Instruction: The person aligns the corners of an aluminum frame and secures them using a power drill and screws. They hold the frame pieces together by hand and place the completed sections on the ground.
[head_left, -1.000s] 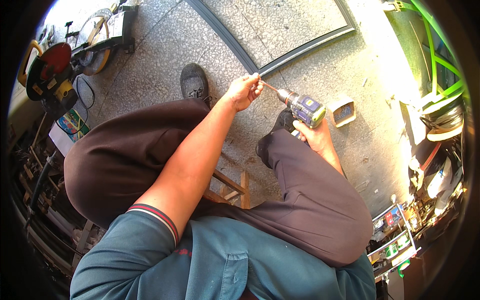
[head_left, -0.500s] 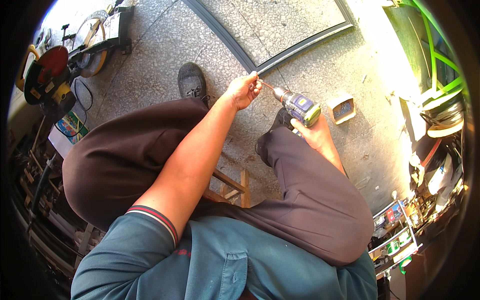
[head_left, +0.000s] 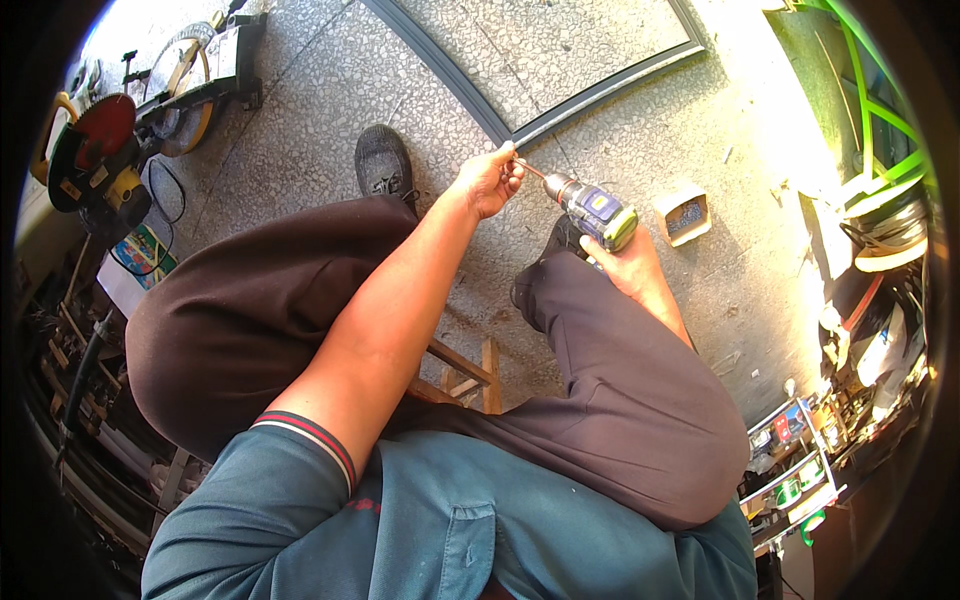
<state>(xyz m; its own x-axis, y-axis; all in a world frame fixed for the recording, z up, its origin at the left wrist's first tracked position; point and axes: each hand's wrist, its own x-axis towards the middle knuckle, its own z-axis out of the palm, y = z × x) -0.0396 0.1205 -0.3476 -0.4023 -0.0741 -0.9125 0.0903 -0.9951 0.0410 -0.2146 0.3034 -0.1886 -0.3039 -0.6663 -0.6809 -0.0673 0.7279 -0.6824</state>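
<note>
Fingers (head_left: 507, 168) of the left hand (head_left: 487, 182) press together, pinching the tip of the drill bit (head_left: 533, 171) right at the corner of the dark metal frame (head_left: 530, 125) lying on the speckled floor (head_left: 640, 120). Just beside them, toward the person's right, sits the cordless drill (head_left: 592, 210), its chuck aimed at those fingertips. Its grip is wrapped by the right hand (head_left: 625, 262), fingers curled closed around it. One bare forearm reaches out across the left thigh; the other rests along the right knee. A small box of screws (head_left: 684, 214) lies near the drill.
</note>
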